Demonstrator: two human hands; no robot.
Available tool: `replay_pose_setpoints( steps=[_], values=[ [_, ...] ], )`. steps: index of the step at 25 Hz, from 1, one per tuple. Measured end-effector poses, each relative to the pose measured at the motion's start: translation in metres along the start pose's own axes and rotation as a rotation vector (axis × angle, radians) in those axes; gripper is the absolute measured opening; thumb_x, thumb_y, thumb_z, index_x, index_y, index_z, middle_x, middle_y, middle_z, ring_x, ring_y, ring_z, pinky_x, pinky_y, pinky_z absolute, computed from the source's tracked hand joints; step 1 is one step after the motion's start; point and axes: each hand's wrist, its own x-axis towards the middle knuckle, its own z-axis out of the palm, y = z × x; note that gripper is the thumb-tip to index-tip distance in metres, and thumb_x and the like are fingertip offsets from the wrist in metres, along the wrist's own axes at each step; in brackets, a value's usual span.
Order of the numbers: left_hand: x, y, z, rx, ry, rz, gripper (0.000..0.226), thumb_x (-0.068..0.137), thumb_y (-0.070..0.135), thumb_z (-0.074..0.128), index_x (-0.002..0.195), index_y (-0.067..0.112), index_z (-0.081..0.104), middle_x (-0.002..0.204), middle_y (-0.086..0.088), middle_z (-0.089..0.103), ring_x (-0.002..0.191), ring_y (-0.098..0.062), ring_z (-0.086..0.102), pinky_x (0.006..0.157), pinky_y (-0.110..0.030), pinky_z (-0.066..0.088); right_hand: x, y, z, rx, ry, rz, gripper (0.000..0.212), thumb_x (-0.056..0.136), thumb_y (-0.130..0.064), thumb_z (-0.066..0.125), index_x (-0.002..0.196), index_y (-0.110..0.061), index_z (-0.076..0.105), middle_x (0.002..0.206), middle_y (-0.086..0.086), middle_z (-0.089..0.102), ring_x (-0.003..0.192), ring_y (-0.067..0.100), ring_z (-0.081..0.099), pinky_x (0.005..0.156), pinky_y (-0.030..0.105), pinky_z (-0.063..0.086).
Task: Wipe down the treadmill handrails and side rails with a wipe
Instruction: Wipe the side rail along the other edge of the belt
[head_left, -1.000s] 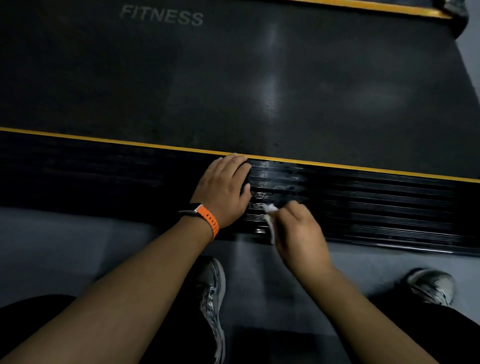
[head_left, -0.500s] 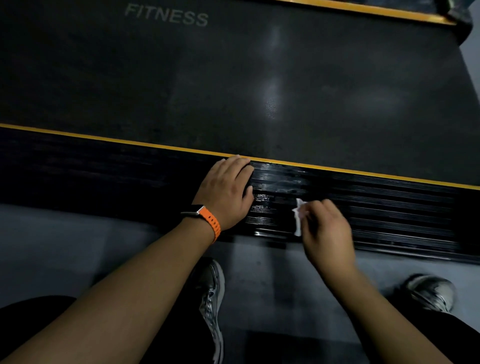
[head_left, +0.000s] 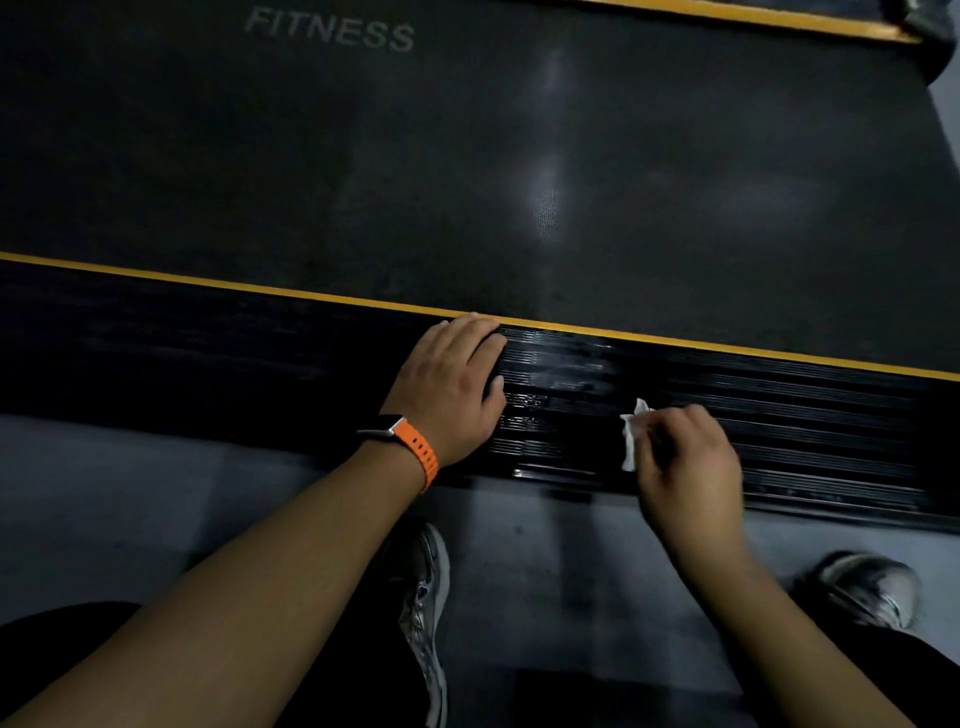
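A black ribbed side rail (head_left: 810, 421) of the treadmill runs across the view, edged with a yellow stripe (head_left: 208, 283). My left hand (head_left: 449, 387), with an orange watch band at the wrist, rests flat on the rail with its fingers reaching the yellow stripe. My right hand (head_left: 685, 457) grips a small crumpled white wipe (head_left: 632, 431) and holds it against the rail, to the right of the left hand. Wet streaks shine on the ribs between the two hands.
The dark running belt (head_left: 519, 156) with the word FITNESS lies beyond the rail, and a second yellow-edged rail (head_left: 753, 15) shows at the top right. Grey floor (head_left: 156, 493) and my two sneakers (head_left: 426, 603) are below the rail.
My right hand has slid the wipe to the right along the rail, away from the left hand. The left hand has stayed in place.
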Motion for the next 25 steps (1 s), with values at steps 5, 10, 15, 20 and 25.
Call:
replay_pose_setpoints(
  steps=[5,10,15,20,25],
  values=[
    [0.001,0.0,0.0,-0.005,0.027,0.015,0.048,0.092,0.031,0.048,0.131,0.006,0.061,0.142,-0.013,0.057,0.136,-0.032,0.049,0.117,-0.051,0.037,0.027,-0.065,0.041,-0.019,-0.087,-0.081,0.017,0.093,-0.029,0.051,0.088,-0.019,0.063,0.084,0.006,0.057,0.077,0.032,0.058,0.063,0.04,0.047],
    [0.0,0.0,0.0,-0.015,0.021,0.016,0.047,0.093,0.031,0.049,0.132,0.007,0.061,0.142,-0.013,0.056,0.137,-0.032,0.048,0.117,-0.051,0.036,0.018,-0.016,0.01,-0.103,-0.003,0.053,0.01,0.094,-0.026,0.062,0.087,-0.019,0.062,0.084,0.005,0.055,0.08,0.035,0.059,0.061,0.043,0.048],
    [0.001,0.0,0.0,-0.01,0.027,0.015,0.048,0.092,0.031,0.047,0.131,0.006,0.061,0.141,-0.013,0.057,0.136,-0.032,0.049,0.117,-0.049,0.036,0.022,-0.069,0.043,-0.069,-0.06,-0.072,0.016,0.093,-0.029,0.054,0.088,-0.018,0.062,0.084,0.007,0.057,0.078,0.034,0.058,0.062,0.042,0.048],
    [0.0,0.0,0.0,-0.014,0.02,0.011,0.047,0.094,0.031,0.048,0.132,0.007,0.06,0.142,-0.012,0.056,0.137,-0.031,0.048,0.117,-0.05,0.036,0.023,-0.015,0.008,-0.133,0.01,0.116,0.01,0.093,-0.026,0.061,0.089,-0.017,0.064,0.086,0.007,0.059,0.08,0.037,0.06,0.062,0.042,0.048],
    [0.0,-0.001,0.001,-0.015,0.023,0.012,0.047,0.093,0.029,0.051,0.133,0.007,0.061,0.143,-0.012,0.056,0.138,-0.031,0.047,0.117,-0.05,0.036,0.042,-0.05,0.034,-0.08,-0.035,0.14,0.009,0.094,-0.024,0.062,0.089,-0.016,0.064,0.089,0.009,0.064,0.084,0.036,0.06,0.066,0.043,0.051]
  ],
)
